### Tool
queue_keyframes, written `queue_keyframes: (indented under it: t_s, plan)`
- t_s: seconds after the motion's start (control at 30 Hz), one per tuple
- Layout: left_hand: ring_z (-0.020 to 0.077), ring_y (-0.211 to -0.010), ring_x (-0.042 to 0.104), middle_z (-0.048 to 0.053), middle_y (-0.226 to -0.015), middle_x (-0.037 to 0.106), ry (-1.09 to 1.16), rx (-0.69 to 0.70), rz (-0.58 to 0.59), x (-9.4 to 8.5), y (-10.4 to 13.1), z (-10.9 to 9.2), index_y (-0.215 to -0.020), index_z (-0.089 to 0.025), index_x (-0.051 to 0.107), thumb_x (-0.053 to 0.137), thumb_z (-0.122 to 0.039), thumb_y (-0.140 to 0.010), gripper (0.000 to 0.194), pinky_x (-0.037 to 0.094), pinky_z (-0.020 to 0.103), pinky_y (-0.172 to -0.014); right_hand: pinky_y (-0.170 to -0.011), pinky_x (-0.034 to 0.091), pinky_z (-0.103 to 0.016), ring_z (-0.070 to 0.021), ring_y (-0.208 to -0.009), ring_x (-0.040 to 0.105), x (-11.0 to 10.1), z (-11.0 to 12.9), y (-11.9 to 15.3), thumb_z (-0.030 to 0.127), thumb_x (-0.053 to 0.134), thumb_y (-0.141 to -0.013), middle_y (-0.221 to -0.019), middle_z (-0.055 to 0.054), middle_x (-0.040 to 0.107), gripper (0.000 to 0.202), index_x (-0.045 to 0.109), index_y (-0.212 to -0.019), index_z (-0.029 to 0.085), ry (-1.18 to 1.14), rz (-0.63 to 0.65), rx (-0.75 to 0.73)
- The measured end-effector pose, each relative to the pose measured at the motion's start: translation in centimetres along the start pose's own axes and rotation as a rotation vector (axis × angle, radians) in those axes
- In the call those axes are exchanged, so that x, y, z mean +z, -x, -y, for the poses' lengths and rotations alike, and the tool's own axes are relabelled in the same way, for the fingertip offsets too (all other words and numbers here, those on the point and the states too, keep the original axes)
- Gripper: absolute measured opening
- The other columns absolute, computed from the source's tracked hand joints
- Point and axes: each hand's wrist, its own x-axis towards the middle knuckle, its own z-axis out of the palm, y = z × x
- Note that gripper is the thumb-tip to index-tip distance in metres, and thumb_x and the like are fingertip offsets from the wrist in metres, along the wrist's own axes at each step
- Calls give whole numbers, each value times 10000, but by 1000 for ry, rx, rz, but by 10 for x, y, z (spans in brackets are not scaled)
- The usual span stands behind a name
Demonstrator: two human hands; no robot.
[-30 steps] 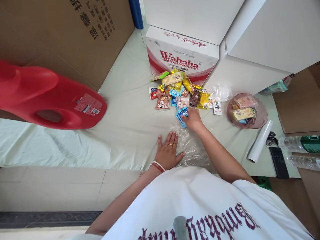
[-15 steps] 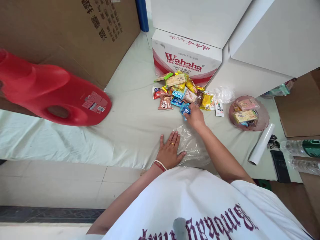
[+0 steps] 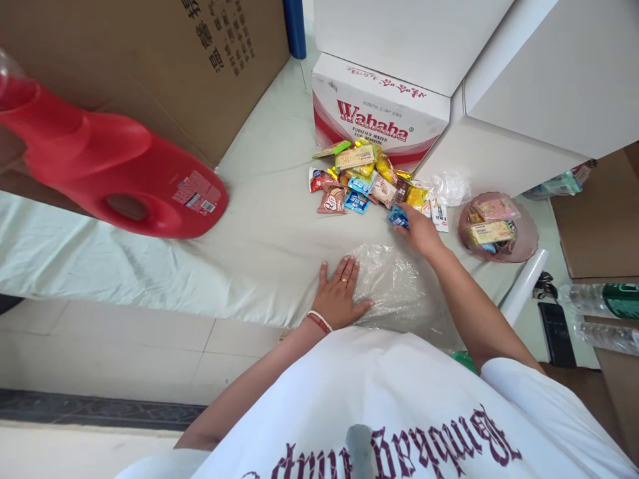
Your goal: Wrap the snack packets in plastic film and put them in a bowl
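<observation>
My left hand point(image 3: 341, 294) lies flat, fingers spread, on the edge of a clear plastic bag point(image 3: 399, 286) spread on the pale sheet. My right hand point(image 3: 418, 228) reaches forward and grips a small blue snack packet point(image 3: 398, 216) at the near right edge of a pile of wrapped snacks point(image 3: 367, 176). The pile lies in front of a red and white Wahaha carton point(image 3: 374, 116).
A big red plastic jug point(image 3: 110, 166) lies on its side at left, before a brown cardboard box point(image 3: 150, 60). A pink dish point(image 3: 526, 241) with several packets sits at right, near a white roll point(image 3: 522, 286), a black remote point(image 3: 552, 326) and bottles point(image 3: 599, 299). White boxes point(image 3: 499, 86) stand behind.
My right hand has carried the blue packet from the middle front of the pile toward the right. The left hand stays flat on the bag.
</observation>
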Motion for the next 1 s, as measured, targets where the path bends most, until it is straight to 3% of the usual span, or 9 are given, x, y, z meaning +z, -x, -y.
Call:
queue_keyframes:
  t_s: [0.1,0.17,0.27,0.37,0.47,0.57,0.67,0.83,1.0]
  plan:
    - [352,-1596,169,175,-1694,248,5,-16,-7,2,-1,1,-1641,-120,220,411,-761,-913,989,-35,666,-1261,-860,501,-374,-278,-972,658,-25,8,17,428,695,-868,-1138,-104,717,558,566,-1346,170,-273,-15,-31]
    - [357,-1596,166,181,-1693,242,5,-26,-5,2,-3,2,-1640,-113,225,410,-767,-910,997,-61,673,-1255,-788,486,-313,-225,-864,648,-39,17,33,479,714,-849,-989,-51,722,471,636,-1201,177,-409,198,-160]
    - [364,-1597,155,190,-1695,222,-9,-47,8,1,-8,5,-1638,-106,232,418,-770,-903,1008,-90,683,-1245,-754,439,-270,-189,-822,616,-39,30,56,394,748,-826,-932,-30,703,339,685,-1087,186,-384,543,-363]
    - [368,-1599,141,190,-1698,206,-26,-55,28,-2,-12,7,-1640,-106,222,437,-769,-893,1022,-98,689,-1239,-764,409,-270,-208,-873,587,-20,32,69,285,756,-814,-909,-45,684,263,704,-1052,185,-249,661,-425]
    - [372,-1599,137,190,-1701,194,-36,-51,44,-3,-13,7,-1640,-91,209,444,-771,-888,1041,-90,699,-1235,-840,402,-304,-249,-962,561,-1,25,75,324,769,-824,-902,-63,676,269,709,-1043,181,-195,641,-430]
    - [374,-1595,153,192,-1701,189,-40,-51,44,-2,-13,7,-1638,-79,204,440,-763,-894,1038,-84,706,-1233,-951,378,-378,-291,-1057,521,9,18,79,400,814,-795,-1089,-112,673,481,693,-1207,182,-143,511,-410]
    - [374,-1592,171,201,-1697,201,-44,-56,29,-2,-13,7,-1636,-78,215,452,-736,-905,1012,-60,697,-1241,-990,362,-428,-327,-1139,468,12,15,82,405,833,-779,-1260,-134,627,641,638,-1360,218,-112,471,-389]
    - [332,-1598,172,188,-1696,226,-51,-62,-25,-6,-10,8,-1633,-109,247,435,-637,-957,879,-34,649,-1265,-1003,358,-459,-329,-1177,460,17,12,87,334,822,-788,-1322,-126,607,615,646,-1373,260,-150,473,-395]
    - [339,-1583,224,178,-1679,277,-55,-78,6,-7,-10,8,-1624,-131,284,429,-584,-978,802,-83,682,-1242,-1022,373,-453,-310,-1188,469,22,11,93,235,791,-804,-1292,-122,627,582,650,-1369,247,-238,414,-493]
